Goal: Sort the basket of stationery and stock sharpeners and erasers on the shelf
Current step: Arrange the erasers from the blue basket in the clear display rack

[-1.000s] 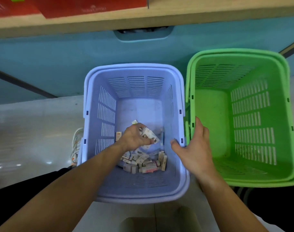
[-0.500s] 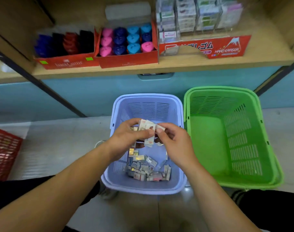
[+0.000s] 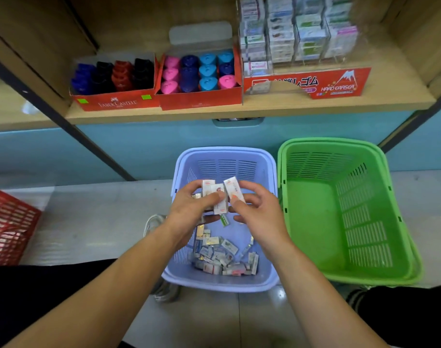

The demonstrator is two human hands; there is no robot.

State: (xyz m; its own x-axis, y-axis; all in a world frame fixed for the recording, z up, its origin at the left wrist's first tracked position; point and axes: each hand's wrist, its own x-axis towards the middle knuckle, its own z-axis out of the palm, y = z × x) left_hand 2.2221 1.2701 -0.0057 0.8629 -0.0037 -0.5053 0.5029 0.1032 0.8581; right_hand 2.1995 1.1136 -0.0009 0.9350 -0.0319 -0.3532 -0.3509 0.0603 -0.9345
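Both hands hold small boxed erasers above the lilac basket.

Since half a second ago, one eraser box has passed to the right hand, pinched between thumb and fingers; the left hand is closed round several erasers. More glossy boxes heap at the near end of the slotted plastic lilac basket, left of a green basket. The wooden shelf lies beyond.
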